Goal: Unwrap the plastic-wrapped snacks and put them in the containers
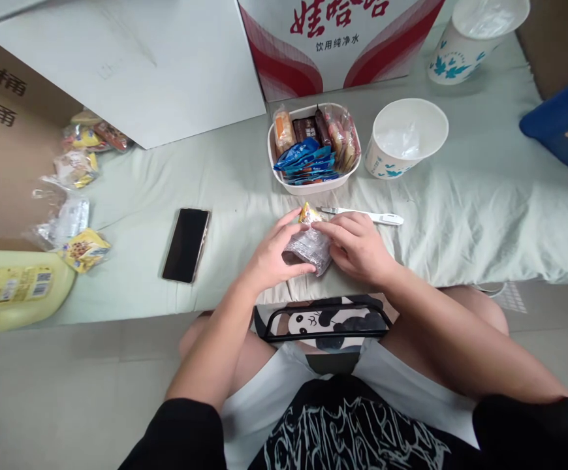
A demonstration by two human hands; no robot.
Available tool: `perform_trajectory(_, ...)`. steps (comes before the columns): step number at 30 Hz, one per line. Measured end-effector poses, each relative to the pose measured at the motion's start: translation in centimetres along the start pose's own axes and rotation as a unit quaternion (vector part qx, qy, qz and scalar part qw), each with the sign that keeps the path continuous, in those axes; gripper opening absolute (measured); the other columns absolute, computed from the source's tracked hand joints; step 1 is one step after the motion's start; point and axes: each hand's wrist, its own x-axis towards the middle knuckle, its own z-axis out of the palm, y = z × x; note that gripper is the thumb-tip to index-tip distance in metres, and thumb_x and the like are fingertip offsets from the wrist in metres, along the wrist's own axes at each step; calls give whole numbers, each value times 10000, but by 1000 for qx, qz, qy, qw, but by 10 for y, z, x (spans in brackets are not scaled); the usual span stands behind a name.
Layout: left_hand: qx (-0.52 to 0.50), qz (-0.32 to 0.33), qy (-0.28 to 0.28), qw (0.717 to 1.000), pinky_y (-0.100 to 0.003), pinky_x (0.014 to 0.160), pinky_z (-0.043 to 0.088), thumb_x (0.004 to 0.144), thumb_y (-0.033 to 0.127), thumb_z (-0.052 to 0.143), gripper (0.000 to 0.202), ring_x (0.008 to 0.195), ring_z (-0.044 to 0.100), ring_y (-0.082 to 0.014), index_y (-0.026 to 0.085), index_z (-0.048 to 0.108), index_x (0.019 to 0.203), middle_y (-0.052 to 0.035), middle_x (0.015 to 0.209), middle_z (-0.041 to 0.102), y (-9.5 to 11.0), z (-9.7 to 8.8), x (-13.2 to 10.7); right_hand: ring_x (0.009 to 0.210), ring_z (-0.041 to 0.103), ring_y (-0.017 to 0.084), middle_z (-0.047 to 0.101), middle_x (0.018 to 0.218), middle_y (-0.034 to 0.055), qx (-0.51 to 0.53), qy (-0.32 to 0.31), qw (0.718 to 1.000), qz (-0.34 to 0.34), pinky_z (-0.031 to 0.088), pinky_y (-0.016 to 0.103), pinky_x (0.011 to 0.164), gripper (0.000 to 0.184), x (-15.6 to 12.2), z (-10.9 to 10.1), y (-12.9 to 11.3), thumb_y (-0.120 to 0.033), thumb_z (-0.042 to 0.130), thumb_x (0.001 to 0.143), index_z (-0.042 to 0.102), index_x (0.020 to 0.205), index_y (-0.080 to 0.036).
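Observation:
A clear plastic bubble-wrap bundle (pixel 311 248) lies on the pale green cloth in front of me, with a small yellow snack packet (pixel 307 214) sticking out at its far end. My left hand (pixel 275 253) curves around the bundle's left side, fingers at the packet end and thumb at the near edge. From the right, my right hand (pixel 357 245) presses its fingertips on the wrap by the packet; its other fingers are curled and partly hidden. Just beyond the right hand lies a white utility knife (pixel 362 215), apart from the bundle.
A white tub (pixel 308 189) of wrapped snacks stands beyond my hands, beside a paper cup (pixel 404 140) with plastic inside. Another cup (pixel 460 59) is behind it. A phone (pixel 186 245) lies left. Boxes (pixel 337 59), snack packets (pixel 85 249) and a yellow jug (pixel 24 287) surround the cloth.

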Motion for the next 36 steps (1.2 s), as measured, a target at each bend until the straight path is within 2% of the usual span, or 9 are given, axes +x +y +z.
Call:
perform_trajectory(6,37,8,41,998,-593,1180,473,760,483,880,622,1490,485,-391,244,616,1270,-190,1603,460,-4,-1,0,870,543,220,627,857,63,2,-4,1000,13,418,378,796,252,-3,-10,5,-131,540,911,760,885,-253)
perform_trajectory(12,47,25,64,997,-542,1130,516,864,362,790,369,1373,604,-318,242,626,1171,-143,1452,644,-1,-2,4,895,594,243,648,933,77,-21,27,997,66,469,429,816,192,-3,-40,18,-170,608,893,720,767,-263)
perform_trajectory(16,63,13,86,994,-531,1074,548,863,281,763,141,1263,654,-295,223,646,916,-108,1311,712,2,-1,5,911,618,258,670,960,77,-55,69,993,82,496,455,837,193,-7,-54,30,-131,623,866,710,752,-261)
perform_trajectory(20,65,30,72,995,-563,1131,500,857,233,733,259,1392,566,-327,216,532,694,-107,1384,680,2,-2,5,904,627,258,673,971,82,-50,32,993,106,516,455,826,165,-10,-53,33,-123,624,827,706,753,-245)
perform_trajectory(24,53,56,93,993,-543,1114,497,843,328,762,210,1300,609,-319,235,574,850,-88,1203,726,-2,0,5,887,658,227,665,998,79,27,-34,995,90,541,395,783,159,-7,-45,25,-119,594,827,704,789,-227)
perform_trajectory(26,70,55,103,991,-539,1099,489,795,438,821,378,1225,619,-323,247,639,1066,-82,1174,708,-3,5,6,902,670,218,656,1006,79,56,-54,994,76,547,369,788,163,-5,-41,19,-123,584,848,705,808,-226)
perform_trajectory(30,146,11,78,986,-584,1152,400,765,526,855,703,1314,517,-369,333,616,1398,-104,1516,534,2,20,8,869,666,199,653,978,76,72,-82,992,63,545,333,762,162,-4,-36,11,-137,571,873,692,806,-220)
perform_trajectory(33,168,4,85,982,-633,1188,331,840,423,813,491,1399,430,-400,344,701,1311,-78,1616,451,8,29,12,848,660,198,667,972,76,75,-91,991,62,547,332,758,164,-4,-35,9,-113,568,845,687,812,-221)
perform_trajectory(36,143,19,117,983,-630,1202,334,888,328,758,211,1434,407,-387,298,776,1096,-62,1560,524,9,30,18,856,664,201,671,970,74,79,-83,991,66,553,336,769,164,-5,-36,10,-105,568,832,678,801,-223)
